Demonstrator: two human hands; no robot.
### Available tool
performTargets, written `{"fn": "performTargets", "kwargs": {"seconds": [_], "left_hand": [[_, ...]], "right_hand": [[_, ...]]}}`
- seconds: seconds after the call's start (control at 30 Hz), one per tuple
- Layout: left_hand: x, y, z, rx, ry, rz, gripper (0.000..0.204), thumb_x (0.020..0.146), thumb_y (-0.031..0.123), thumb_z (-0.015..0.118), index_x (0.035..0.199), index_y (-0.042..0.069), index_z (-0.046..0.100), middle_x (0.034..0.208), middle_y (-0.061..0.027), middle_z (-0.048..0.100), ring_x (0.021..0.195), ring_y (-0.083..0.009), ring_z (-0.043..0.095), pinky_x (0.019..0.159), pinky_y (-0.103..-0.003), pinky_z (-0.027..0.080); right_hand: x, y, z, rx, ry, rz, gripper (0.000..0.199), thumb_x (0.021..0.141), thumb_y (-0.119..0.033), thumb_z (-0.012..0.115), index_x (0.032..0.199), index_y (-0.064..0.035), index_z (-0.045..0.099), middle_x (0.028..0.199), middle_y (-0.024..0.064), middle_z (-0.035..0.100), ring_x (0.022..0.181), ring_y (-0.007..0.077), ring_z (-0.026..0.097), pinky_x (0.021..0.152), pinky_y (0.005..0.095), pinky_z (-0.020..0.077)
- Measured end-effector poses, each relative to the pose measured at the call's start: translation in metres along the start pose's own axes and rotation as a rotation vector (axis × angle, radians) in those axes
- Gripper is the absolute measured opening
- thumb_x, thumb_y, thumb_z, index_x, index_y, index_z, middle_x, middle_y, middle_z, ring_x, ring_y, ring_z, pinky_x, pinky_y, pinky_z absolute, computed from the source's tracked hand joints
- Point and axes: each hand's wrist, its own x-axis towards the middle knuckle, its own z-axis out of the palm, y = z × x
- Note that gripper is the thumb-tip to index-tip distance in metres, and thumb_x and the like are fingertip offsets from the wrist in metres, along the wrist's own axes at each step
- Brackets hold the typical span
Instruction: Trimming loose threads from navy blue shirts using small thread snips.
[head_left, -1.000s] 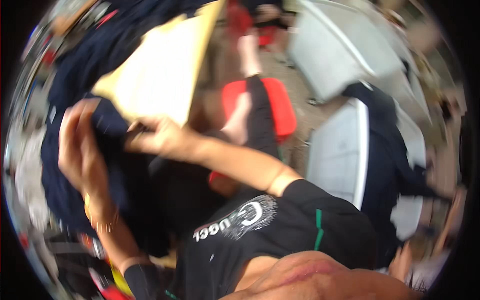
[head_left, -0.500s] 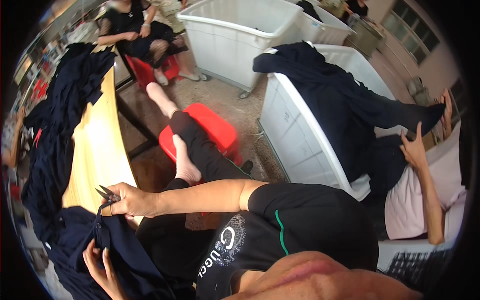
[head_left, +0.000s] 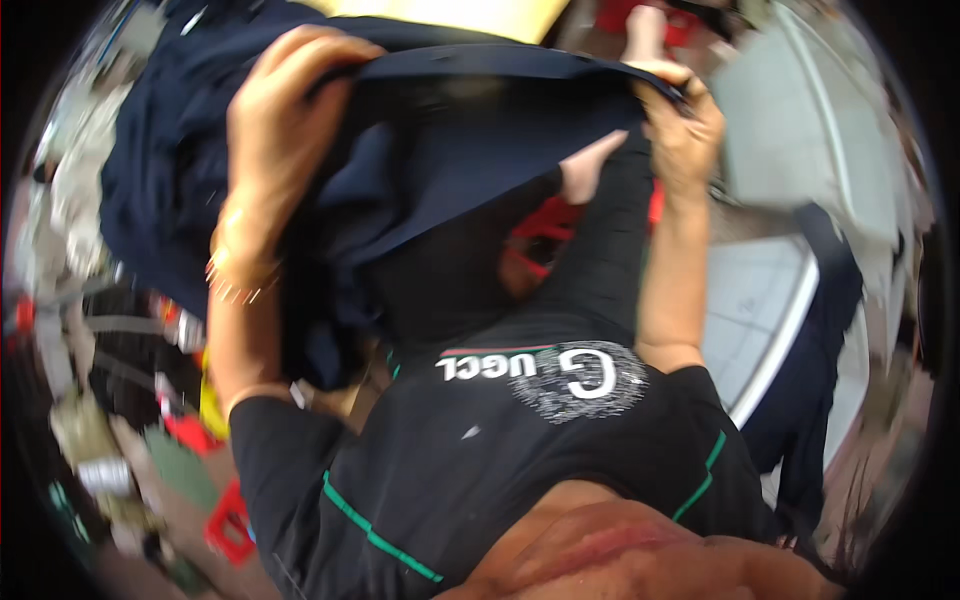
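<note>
Navy cloth (head_left: 460,165) hung stretched between left hand (head_left: 285,125) and right hand (head_left: 685,125), both curled closed around its upper edge.

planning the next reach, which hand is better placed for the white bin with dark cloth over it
Probably the right hand: it is nearer that white bin; the left hand is farther left. Both grip the navy garment, though.

Two hands, a left hand (head_left: 285,115) and a right hand (head_left: 685,130), grip one navy cloth (head_left: 470,130) near the edge of one table (head_left: 460,14). Two white bins, a far bin (head_left: 800,140) and a near bin (head_left: 750,310), show; one dark garment (head_left: 815,320) hangs over the near bin's edge. There are two bare feet (head_left: 592,165) and one black shirt (head_left: 480,470) with two green stripes (head_left: 375,530).
</note>
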Motion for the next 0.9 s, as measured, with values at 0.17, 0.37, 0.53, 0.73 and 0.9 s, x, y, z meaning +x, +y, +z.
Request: {"fn": "performTargets", "kwargs": {"seconds": [0.17, 0.37, 0.53, 0.73, 0.9], "left_hand": [[-0.055, -0.005, 0.023, -0.137, -0.042, -0.162, 0.029, 0.073, -0.015, 0.067, 0.096, 0.002, 0.070, 0.095, -0.0066, 0.064, 0.090, -0.0177, 0.066, 0.080, -0.026, 0.053], [-0.063, 0.006, 0.023, -0.101, 0.022, -0.191, 0.032, 0.070, -0.015, 0.069, 0.096, 0.003, 0.066, 0.097, -0.0054, 0.063, 0.090, -0.0171, 0.064, 0.081, -0.026, 0.052], [-0.061, 0.009, 0.026, -0.054, 0.077, -0.229, 0.035, 0.070, -0.016, 0.067, 0.099, 0.004, 0.064, 0.097, -0.0058, 0.062, 0.094, -0.0178, 0.064, 0.083, -0.026, 0.051], [-0.068, 0.000, 0.029, 0.029, 0.048, -0.200, 0.033, 0.074, -0.009, 0.067, 0.104, 0.005, 0.066, 0.103, -0.0048, 0.063, 0.095, -0.0181, 0.063, 0.085, -0.027, 0.050], [-0.054, -0.026, 0.080, -0.474, 0.671, 0.246, 0.030, 0.074, -0.002, 0.070, 0.104, 0.005, 0.069, 0.089, -0.0074, 0.065, 0.079, -0.0234, 0.064, 0.072, -0.030, 0.050]], "right_hand": [[-0.066, 0.018, 0.002, -0.210, -0.139, 0.105, 0.019, 0.081, 0.010, 0.071, 0.100, 0.0038, 0.071, 0.090, 0.0051, 0.070, 0.086, 0.0124, 0.064, 0.080, 0.0240, 0.0494], [-0.066, 0.007, -0.004, -0.249, -0.249, 0.013, 0.025, 0.076, 0.010, 0.075, 0.101, 0.0042, 0.073, 0.088, 0.0075, 0.068, 0.081, 0.0167, 0.062, 0.074, 0.0263, 0.0487], [-0.058, -0.001, -0.004, -0.399, -0.269, -0.125, 0.032, 0.072, 0.010, 0.076, 0.102, 0.0004, 0.075, 0.086, 0.0051, 0.066, 0.071, 0.0102, 0.056, 0.063, 0.0209, 0.0434], [-0.058, -0.005, -0.005, -0.435, -0.248, -0.152, 0.036, 0.069, 0.010, 0.076, 0.103, -0.0024, 0.076, 0.085, 0.0021, 0.064, 0.066, 0.0045, 0.050, 0.056, 0.0167, 0.0349], [-0.060, -0.004, 0.003, -0.388, -0.256, -0.145, 0.036, 0.069, 0.010, 0.077, 0.103, -0.0007, 0.076, 0.084, 0.0027, 0.064, 0.067, 0.0057, 0.051, 0.057, 0.0171, 0.0367]]}}
